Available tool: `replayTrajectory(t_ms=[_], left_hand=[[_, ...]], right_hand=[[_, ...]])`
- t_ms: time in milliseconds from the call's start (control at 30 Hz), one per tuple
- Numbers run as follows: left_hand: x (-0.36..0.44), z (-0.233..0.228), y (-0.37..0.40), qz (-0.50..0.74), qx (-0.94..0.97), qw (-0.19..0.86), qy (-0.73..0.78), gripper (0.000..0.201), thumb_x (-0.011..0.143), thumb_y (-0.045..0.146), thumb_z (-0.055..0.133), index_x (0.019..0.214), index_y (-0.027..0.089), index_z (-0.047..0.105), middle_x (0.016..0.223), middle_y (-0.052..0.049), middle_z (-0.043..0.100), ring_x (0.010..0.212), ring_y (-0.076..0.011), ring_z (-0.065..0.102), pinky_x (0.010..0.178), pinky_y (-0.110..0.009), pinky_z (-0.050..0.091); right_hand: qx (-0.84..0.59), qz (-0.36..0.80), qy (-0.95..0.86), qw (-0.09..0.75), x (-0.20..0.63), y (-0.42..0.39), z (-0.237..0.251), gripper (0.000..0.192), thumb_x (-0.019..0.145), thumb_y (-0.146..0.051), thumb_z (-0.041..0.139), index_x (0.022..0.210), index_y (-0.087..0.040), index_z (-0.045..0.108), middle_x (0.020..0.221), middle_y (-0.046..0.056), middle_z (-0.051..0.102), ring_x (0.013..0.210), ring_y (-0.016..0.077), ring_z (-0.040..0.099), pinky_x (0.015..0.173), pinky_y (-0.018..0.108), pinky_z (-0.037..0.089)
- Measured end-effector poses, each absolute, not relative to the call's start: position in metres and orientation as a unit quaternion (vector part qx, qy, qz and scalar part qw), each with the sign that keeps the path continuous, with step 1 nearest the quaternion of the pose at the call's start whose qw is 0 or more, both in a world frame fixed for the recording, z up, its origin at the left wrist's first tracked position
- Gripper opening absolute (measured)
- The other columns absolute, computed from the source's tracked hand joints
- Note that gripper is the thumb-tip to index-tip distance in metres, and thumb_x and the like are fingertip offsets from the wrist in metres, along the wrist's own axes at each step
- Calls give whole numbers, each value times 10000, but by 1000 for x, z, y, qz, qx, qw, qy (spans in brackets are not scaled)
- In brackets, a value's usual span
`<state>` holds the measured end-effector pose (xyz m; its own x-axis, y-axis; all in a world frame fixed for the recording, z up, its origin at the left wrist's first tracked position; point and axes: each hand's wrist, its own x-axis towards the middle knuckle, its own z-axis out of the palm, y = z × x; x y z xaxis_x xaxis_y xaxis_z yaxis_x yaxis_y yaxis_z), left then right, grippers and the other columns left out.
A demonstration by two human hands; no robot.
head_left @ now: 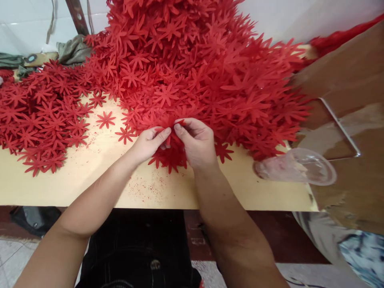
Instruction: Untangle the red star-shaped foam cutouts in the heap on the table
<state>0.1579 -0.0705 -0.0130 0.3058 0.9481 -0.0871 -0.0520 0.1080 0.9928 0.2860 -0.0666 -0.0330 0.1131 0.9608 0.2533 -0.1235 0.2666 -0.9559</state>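
My left hand (pixel 152 143) and my right hand (pixel 198 140) meet at the front of a big heap of red petal cut-outs (pixel 192 76). Between them is a red flower-shaped petal piece (pixel 168 122), pinched by thumb and fingers on both sides. Its petals blend into the heap behind, so its full outline is hard to make out. More red cut-outs (pixel 171 160) lie on the table just below my hands. Two single flowers, one of them a loose cut-out (pixel 106 119), rest left of my hands.
A lower pile of red flowers (pixel 45 108) covers the table's left side. On the right, a clear plastic cup (pixel 300 167) lies on its side near the table edge, beside brown cardboard (pixel 357 120) and a metal wire handle (pixel 340 126). Grey cloth (pixel 75 50) sits at the back left.
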Motion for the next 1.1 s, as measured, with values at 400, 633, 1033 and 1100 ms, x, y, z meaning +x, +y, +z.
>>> replayTrajectory(t_ms=[400, 633, 1033, 1100], left_hand=[[155, -26, -66, 469, 602, 466, 448, 249, 759, 266, 671, 979, 163, 617, 992, -48, 660, 856, -117, 587, 852, -296, 481], [151, -16, -72, 497, 664, 305, 469, 341, 816, 398, 615, 1084, 188, 628, 1110, -70, 622, 1016, -159, 581, 964, -324, 451], [152, -14, -65, 535, 497, 492, 474, 70, 824, 227, 605, 802, 162, 588, 742, 22, 662, 689, -65, 593, 719, -208, 491], [148, -12, -62, 555, 478, 485, 478, 87, 843, 220, 578, 781, 167, 547, 716, 30, 650, 671, -56, 589, 712, -200, 485]], right_hand=[[-468, 373, -443, 668, 301, -56, -42, 241, 702, -382, 731, 783, -226, 565, 724, -28, 580, 611, 86, 544, 595, 246, 497], [-514, 311, -477, 642, 295, -61, -38, 316, 737, -486, 692, 714, -224, 517, 648, -38, 527, 555, 92, 489, 544, 256, 462], [-451, 398, -541, 588, 290, -69, -31, 325, 728, -497, 689, 863, -238, 546, 776, -28, 591, 654, 98, 572, 625, 255, 522], [-450, 392, -536, 597, 293, -68, -32, 314, 709, -463, 713, 833, -231, 541, 746, -34, 571, 624, 90, 549, 592, 241, 503]])
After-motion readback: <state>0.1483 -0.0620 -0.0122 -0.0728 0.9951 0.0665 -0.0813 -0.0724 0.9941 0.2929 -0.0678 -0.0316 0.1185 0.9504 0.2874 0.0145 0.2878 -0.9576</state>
